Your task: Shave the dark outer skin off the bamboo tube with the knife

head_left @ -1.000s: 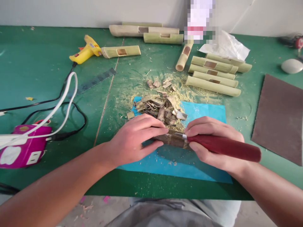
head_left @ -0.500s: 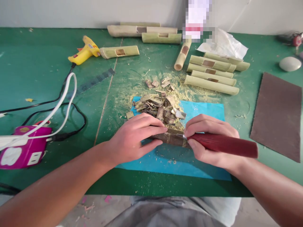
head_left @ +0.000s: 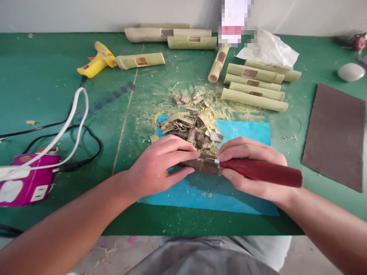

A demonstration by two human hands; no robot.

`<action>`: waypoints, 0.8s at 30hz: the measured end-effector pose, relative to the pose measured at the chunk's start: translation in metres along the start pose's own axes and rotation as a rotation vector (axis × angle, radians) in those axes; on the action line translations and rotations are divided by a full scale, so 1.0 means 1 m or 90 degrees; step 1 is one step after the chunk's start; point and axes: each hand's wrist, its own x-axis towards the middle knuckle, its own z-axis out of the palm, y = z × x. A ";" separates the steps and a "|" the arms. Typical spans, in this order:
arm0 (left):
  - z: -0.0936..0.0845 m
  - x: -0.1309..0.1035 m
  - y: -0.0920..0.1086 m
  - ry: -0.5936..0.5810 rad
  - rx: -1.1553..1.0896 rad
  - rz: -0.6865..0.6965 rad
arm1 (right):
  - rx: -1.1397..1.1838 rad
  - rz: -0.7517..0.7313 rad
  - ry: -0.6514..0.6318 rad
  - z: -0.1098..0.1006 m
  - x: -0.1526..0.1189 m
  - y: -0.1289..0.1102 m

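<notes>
My left hand point(head_left: 160, 162) is closed on the left end of a dark brown bamboo tube point(head_left: 205, 165), which lies level above a blue sheet point(head_left: 183, 194). In my right hand point(head_left: 252, 148) is a carving knife point(head_left: 263, 172) with a thick red handle, pointing left. Its short metal blade meets the top of the tube, beside light cut marks. The fingers of my right hand also hide the tube's right end. Right behind the tube rises a heap of bamboo chips point(head_left: 192, 130) with pale shavings around it.
Several pale bamboo tubes point(head_left: 255, 99) with cut windows lie at the back right, others point(head_left: 192, 42) by the wall. A yellow glue gun point(head_left: 97, 63), a magenta power strip point(head_left: 31, 179) and cables occupy the left. Brown sandpaper point(head_left: 335, 137) and a white oval object point(head_left: 351, 72) are right.
The knife has shifted left along the tube, and more of its blade shows. The whole view has moved slightly. My left hand keeps its hold.
</notes>
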 end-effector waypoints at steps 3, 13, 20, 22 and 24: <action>0.000 -0.001 0.000 -0.001 0.001 -0.003 | 0.022 0.003 0.002 0.000 0.000 0.001; 0.001 0.000 0.000 0.008 -0.003 -0.002 | 0.017 -0.006 -0.004 0.002 0.002 0.002; 0.001 0.000 0.000 0.000 -0.001 -0.007 | -0.048 -0.030 0.063 0.003 -0.003 -0.001; 0.001 -0.001 -0.001 0.001 -0.005 -0.009 | -0.040 -0.034 0.081 0.003 -0.004 -0.001; 0.001 -0.001 -0.001 0.002 -0.007 -0.010 | -0.024 -0.045 0.065 0.003 -0.003 0.000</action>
